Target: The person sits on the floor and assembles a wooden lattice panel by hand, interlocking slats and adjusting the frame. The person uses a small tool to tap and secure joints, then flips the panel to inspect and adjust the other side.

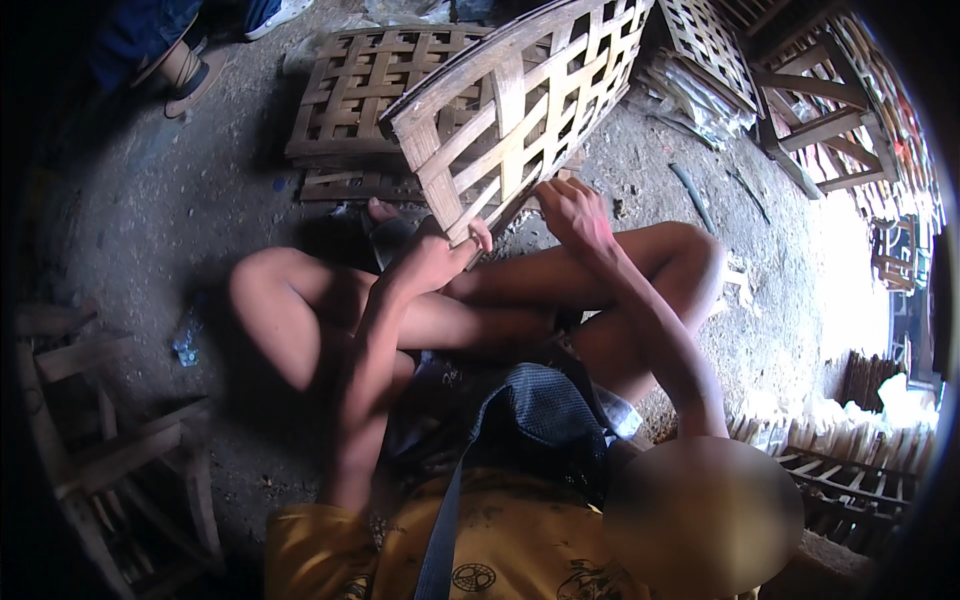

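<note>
A woven lattice panel (509,92) of flat, pale wood or bamboo strips stands tilted in front of me, its lower edge over my crossed legs. My left hand (432,258) is closed around its near lower corner, with fingertips showing over the strips. Farther along the same lower edge, my right hand (574,210) is closed on the rim, knuckles up. The fingers of both hands are partly hidden, and whether they pinch a loose strip as well, I cannot make out.
Behind the held panel lies a stack of similar lattice panels (340,85). Another lattice panel (708,45) rests on plastic-wrapped bundles (690,100). Wooden frames (825,128) stand at the right, a wooden stool (120,455) at the left. Another person's sandalled foot (190,88) is at the far left.
</note>
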Demonstrator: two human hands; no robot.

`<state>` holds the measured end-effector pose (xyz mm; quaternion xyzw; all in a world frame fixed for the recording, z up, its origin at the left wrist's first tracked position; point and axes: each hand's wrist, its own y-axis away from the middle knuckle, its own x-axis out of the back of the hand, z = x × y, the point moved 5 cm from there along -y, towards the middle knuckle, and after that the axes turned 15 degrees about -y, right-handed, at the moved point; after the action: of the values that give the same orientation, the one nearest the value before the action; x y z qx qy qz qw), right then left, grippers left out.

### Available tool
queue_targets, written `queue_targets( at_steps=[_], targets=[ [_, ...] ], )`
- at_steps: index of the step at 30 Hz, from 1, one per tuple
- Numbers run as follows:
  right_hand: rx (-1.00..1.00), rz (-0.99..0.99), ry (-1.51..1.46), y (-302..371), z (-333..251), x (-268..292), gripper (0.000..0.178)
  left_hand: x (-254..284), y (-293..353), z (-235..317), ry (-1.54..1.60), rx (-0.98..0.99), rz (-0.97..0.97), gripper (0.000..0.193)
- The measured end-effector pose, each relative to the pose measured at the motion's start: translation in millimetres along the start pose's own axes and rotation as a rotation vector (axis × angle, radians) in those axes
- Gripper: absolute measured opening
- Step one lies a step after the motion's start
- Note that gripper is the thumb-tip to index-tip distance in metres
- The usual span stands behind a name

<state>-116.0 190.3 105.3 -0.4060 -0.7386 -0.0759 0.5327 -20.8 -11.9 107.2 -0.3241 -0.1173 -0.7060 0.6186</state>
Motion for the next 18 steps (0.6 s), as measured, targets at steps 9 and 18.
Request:
queue_targets(
  at_steps=[9,18],
  targets=[
    [-0.397,0.102,-0.072,-5.0,33.0,9.0,0.015,15.1,2.2,19.7,-0.156,-0.04,0.019,0.009],
    [-0.26,-0.084,-0.314,-0.1,9.1,1.6,0.015,-1.4,-0.5,0.9,0.047,-0.039,0.01,0.011]
  ],
)
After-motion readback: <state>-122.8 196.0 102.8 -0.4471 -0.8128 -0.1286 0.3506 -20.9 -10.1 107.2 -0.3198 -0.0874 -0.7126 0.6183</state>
